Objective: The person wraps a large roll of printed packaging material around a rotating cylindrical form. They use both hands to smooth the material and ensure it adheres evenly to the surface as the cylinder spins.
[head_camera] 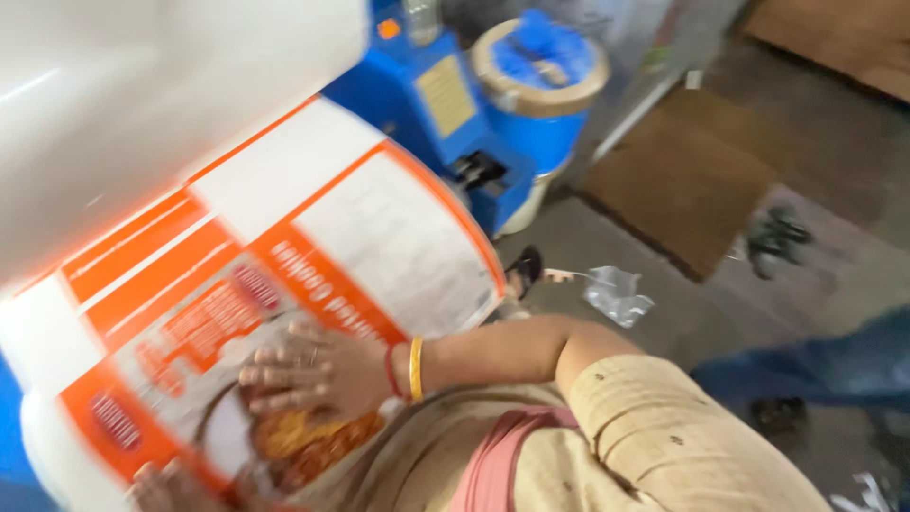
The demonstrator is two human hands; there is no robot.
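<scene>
Two hands are on a large roll of printed packaging film, white with orange panels and a food picture. The view is blurred by motion.

Right hand: fingers spread flat, palm down, pressed against the curved printed face of the roll near its lower part. Open and touching, not gripping. A red thread and a yellow bangle sit at the wrist; the forearm runs back to the right to a beige sleeve.

Left hand: only partly in view at the bottom edge, under the lower end of the roll. It seems to touch the film there, but I cannot tell whether its fingers are apart or closed.

Roll position: it fills the left half of the view, tilted from lower left to upper right, lying directly under the right palm and above the left hand. A plain white blurred surface lies above it at upper left.

Surroundings: a blue machine with a yellow panel stands just beyond the upper end of the roll. A blue drum with a tan rim stands beside the machine. A brown mat and a crumpled clear plastic scrap lie on the grey floor.
</scene>
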